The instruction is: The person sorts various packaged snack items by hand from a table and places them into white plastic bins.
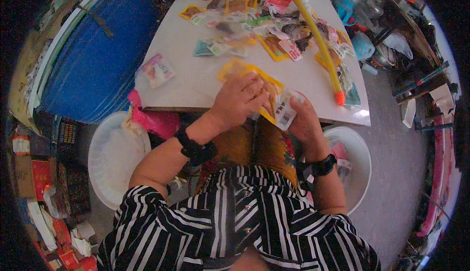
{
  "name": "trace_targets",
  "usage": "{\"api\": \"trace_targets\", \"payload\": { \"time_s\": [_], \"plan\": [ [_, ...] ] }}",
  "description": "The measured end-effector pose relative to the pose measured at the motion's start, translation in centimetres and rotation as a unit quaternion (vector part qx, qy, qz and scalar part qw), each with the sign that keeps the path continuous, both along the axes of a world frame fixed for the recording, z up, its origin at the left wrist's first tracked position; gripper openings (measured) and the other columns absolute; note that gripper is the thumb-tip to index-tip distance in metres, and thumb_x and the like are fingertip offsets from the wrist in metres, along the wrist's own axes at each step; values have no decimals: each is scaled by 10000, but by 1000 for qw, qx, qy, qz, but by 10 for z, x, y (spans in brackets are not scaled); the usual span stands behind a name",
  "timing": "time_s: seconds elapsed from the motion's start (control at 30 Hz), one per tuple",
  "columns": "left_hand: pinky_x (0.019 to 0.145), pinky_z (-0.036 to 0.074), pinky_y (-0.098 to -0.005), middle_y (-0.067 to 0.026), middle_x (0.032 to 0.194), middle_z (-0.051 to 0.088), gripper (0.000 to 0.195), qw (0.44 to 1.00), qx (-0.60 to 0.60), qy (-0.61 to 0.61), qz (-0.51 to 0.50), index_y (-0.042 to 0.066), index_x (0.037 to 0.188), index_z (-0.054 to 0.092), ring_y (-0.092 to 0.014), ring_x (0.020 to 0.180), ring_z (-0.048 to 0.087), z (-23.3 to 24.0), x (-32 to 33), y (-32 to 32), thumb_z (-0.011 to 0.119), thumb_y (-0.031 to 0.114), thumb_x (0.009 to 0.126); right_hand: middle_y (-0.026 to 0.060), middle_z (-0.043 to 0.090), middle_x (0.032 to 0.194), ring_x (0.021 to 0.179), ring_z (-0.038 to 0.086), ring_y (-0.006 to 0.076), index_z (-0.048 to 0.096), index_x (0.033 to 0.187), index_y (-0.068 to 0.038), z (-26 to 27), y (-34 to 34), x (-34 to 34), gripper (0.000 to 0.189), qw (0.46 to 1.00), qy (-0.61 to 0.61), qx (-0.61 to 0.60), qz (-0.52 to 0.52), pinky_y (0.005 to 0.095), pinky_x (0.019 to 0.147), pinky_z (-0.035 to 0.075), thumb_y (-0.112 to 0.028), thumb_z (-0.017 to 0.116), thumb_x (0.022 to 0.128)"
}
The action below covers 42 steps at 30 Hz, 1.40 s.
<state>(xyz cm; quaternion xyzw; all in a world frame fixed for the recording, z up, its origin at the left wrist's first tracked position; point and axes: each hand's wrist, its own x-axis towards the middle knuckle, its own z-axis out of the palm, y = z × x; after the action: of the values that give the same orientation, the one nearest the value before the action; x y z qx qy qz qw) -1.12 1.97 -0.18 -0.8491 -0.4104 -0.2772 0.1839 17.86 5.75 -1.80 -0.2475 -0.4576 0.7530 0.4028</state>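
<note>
My right hand [303,118] grips the white, printed end of a yellow-edged plastic food packet [273,96] just over the table's near edge. Across its yellow part lies my left hand [240,98], fingers bent over the packet; whether they grip it is hard to tell. Another yellow-edged piece [231,69] shows behind the left fingers, blurred. Beyond the hands, many small sealed packets [273,47] are strewn over the white table [191,84]. A single pink and white packet [157,71] lies apart at the table's left.
A yellow tube with an orange end [319,43] lies across the table's right side. White tubs stand below at left [117,161] and right [361,168], the right one holding packets. A pink bag [156,120] hangs by the left corner, near a large blue container [99,58].
</note>
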Motion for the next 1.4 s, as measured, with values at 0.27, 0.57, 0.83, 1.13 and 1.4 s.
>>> {"api": "trace_targets", "payload": {
  "time_s": [0.27, 0.57, 0.83, 1.13, 1.4],
  "plan": [
    [784, 346, -394, -138, 953, 471, 273, 975, -37, -191, 109, 71, 897, 514, -321, 920, 419, -16, 9, -1, 542, 139, 635, 85, 519, 810, 698, 544, 205, 420, 927, -27, -14, -5, 19, 191, 973, 71, -162, -145, 315, 615, 473, -58, 466, 744],
    [608, 401, -401, -149, 776, 481, 252, 933, -208, -235, 175, 36, 776, 483, -325, 711, 475, -35, 30, -11, 573, 200, 608, 77, 526, 808, 705, 542, 191, 436, 939, -31, -26, 0, 51, 196, 971, 51, -111, -205, 303, 592, 467, -54, 461, 747],
    [543, 386, -413, -161, 700, 475, 139, 921, -243, -238, 191, 33, 686, 451, -339, 640, 474, -49, 34, 1, 502, 160, 659, 79, 528, 823, 701, 544, 193, 434, 942, -37, -24, -14, 57, 199, 967, 43, -143, -208, 307, 596, 466, -54, 462, 746],
    [534, 363, -426, -154, 680, 475, 114, 903, -238, -322, 156, 31, 684, 442, -342, 624, 458, -46, 30, 3, 465, 143, 688, 94, 519, 821, 699, 541, 213, 413, 957, -21, -26, -19, 33, 224, 967, 37, -183, -175, 334, 599, 467, -49, 459, 740],
    [553, 390, -432, -142, 696, 491, 102, 931, -229, -213, 190, 38, 711, 464, -332, 644, 483, -28, 42, -1, 463, 137, 683, 102, 530, 826, 717, 547, 201, 417, 946, -6, -25, -3, 3, 204, 981, 20, -161, -102, 313, 605, 474, -48, 451, 749]
  ]
}}
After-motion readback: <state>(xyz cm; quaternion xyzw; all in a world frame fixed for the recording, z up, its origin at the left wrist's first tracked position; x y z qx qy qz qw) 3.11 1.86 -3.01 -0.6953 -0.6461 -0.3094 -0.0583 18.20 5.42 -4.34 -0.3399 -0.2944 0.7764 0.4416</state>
